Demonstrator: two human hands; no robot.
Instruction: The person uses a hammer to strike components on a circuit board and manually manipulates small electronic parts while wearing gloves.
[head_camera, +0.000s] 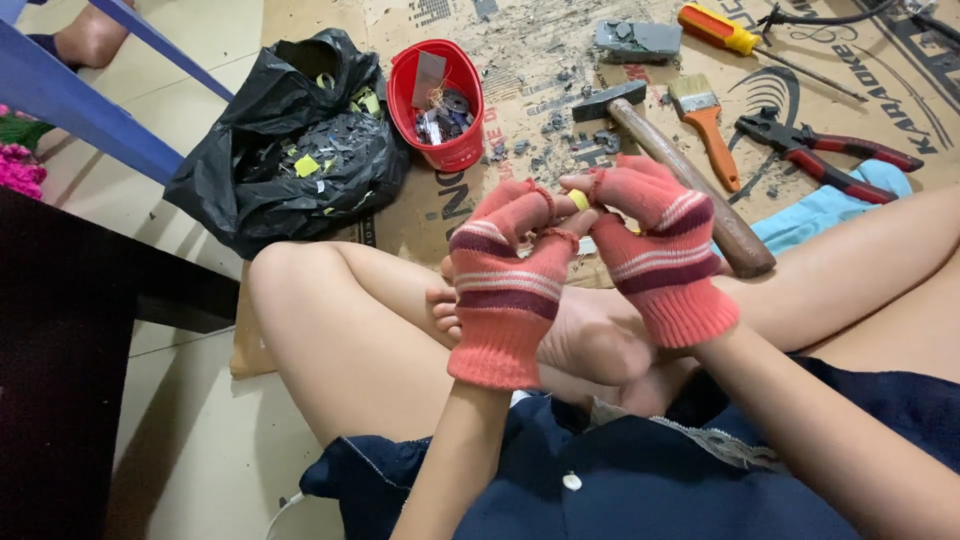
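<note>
So there's a small yellow piece (579, 200) sitting right about the middle of the frame, a bit above center. It's pinched between the fingertips of the left hand (505, 285) and the right hand (660, 250), both in coral-red fingerless knit gloves with maroon and white stripes. Only a little rounded bit of yellow shows, the rest is covered by fingers, so can't tell its full shape. It's held up above the crossed legs.

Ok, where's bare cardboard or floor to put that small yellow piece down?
Free: tiled floor left of the knee, below the black bag; cardboard between red tub and both gloved hands, left hand, right hand. Crowded: around hammer, brush, pliers, with debris.
</note>
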